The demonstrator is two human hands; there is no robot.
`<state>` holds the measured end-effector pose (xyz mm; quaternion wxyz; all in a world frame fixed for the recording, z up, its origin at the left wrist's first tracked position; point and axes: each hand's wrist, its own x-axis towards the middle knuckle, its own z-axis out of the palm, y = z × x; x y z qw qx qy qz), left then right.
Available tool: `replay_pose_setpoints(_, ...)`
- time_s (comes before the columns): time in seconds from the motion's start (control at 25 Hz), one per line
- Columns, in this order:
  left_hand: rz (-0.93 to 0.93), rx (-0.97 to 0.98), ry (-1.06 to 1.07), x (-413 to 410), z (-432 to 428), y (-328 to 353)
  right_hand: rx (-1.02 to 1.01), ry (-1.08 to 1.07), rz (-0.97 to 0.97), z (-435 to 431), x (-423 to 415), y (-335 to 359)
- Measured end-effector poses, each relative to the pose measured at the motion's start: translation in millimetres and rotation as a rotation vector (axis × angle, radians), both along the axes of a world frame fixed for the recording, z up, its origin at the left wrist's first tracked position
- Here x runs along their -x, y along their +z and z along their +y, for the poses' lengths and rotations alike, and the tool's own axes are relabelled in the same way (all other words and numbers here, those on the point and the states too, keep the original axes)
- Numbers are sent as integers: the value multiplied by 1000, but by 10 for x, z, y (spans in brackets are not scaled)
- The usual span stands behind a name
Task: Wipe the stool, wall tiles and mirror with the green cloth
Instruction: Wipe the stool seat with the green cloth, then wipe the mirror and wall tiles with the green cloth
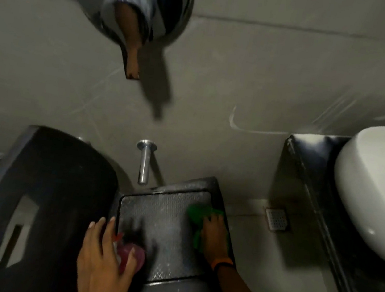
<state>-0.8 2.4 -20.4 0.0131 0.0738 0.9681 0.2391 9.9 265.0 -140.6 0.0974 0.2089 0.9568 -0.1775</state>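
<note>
stool (162,230): dark, textured seat, sitting on the floor right below the wall tap (144,161), its long side running away from the camera toward the wall tiles (221,75)
green cloth (198,223): bunched up, lying on the stool's right edge, stretching roughly front to back along it
right hand (214,238): pressing flat on the cloth, fingers spread and pointing toward the wall, orange band on the wrist
left hand (103,257): gripping a pink bottle (131,257) at the stool's near left corner, fingers wrapping around it
sink (375,196): sitting well to the stool's right
</note>
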Motion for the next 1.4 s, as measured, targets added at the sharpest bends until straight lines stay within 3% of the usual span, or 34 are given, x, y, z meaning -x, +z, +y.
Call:
replay_pose_setpoints(0.24,333,-48,-228,470,358,1048,-121,44,520,73,79,1729)
replay_pose_setpoints(0.48,718,-176,-433,1089,815,3144,-4,-114,963,201,429,4396)
replay_pose_setpoints(0.6,909,-187,-467,1233,1049,4310,-242,-29,1281,309,466,5685)
replay_pose_setpoints(0.76,1088,-189,-439,1325,1372,5604,-459,-25,1527,535,471,6939)
replay_pose_setpoints(1.04,1319,-147,-413,1306,2186,6876,-702,-67,1724,1316,459,8175)
replay_pose_setpoints(1.4,1396,-78,-352,1336,3480,7324,-626,-105,1961,2850,570,9033)
